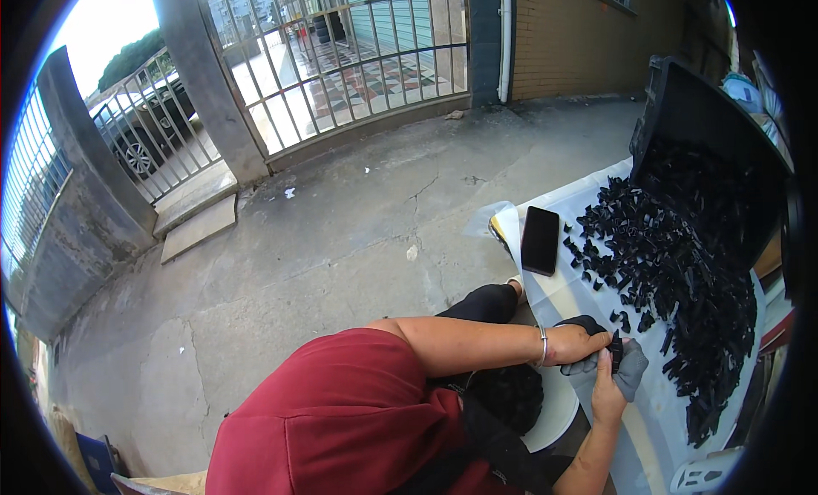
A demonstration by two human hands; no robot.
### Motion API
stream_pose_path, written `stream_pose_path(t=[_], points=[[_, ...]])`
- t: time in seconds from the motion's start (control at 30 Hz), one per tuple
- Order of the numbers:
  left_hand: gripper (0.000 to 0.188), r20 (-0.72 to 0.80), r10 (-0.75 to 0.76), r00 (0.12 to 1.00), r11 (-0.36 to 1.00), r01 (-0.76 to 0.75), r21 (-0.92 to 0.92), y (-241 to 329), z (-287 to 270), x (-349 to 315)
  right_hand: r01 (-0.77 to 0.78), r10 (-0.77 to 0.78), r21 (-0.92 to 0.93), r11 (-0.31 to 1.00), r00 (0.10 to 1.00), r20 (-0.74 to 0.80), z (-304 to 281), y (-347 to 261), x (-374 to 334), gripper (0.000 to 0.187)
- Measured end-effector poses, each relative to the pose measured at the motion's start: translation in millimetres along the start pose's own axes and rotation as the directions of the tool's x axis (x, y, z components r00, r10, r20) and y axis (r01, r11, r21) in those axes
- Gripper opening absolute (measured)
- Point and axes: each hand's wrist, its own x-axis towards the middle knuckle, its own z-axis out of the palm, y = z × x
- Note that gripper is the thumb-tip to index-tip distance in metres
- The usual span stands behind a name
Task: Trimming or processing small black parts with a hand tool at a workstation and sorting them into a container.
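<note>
My left hand point(576, 343), with a metal bangle at the wrist, and my right hand point(607, 396) meet over the near edge of the table. Grey covering shows on the fingers of both. Between them they pinch a small black plastic part point(617, 345); its exact kind is too small to tell. Just beyond my hands a large heap of similar black pieces point(630, 231) spreads over a pale plastic sheet point(545, 297). Some longer, narrow black pieces point(703, 401) lie at the heap's right end.
A black plastic crate point(660, 112) lies tipped at the back right, black pieces spilling from its mouth. A dark phone point(540, 241) rests at the sheet's left side. Below my hands is a white basin point(562, 414). Concrete floor point(341, 231) stretches left toward a barred gate point(358, 77).
</note>
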Motion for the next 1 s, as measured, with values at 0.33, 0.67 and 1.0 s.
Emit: stream_pose_path(t=[0.33,0.67,1.0], points=[[0.039,-0.106,0.135,0.985,0.983,-0.147,-0.113,4.9,-32.0,-14.5,0.319,-0.31,-0.325,0.89,0.947,0.079,-17.1,-13.6,15.6,0.015],[0.039,-0.096,0.254,0.962,0.967,-0.25,0.057,16.2,-20.2,-19.5,0.28,-0.212,-0.543,0.792,0.959,0.187,-20.8,-20.2,0.3,0.012],[0.029,-0.102,0.463,0.881,0.81,-0.373,0.452,14.1,-8.9,-12.0,0.246,-0.163,-0.379,0.892,0.957,0.239,-5.9,-13.1,3.0,0.02]])
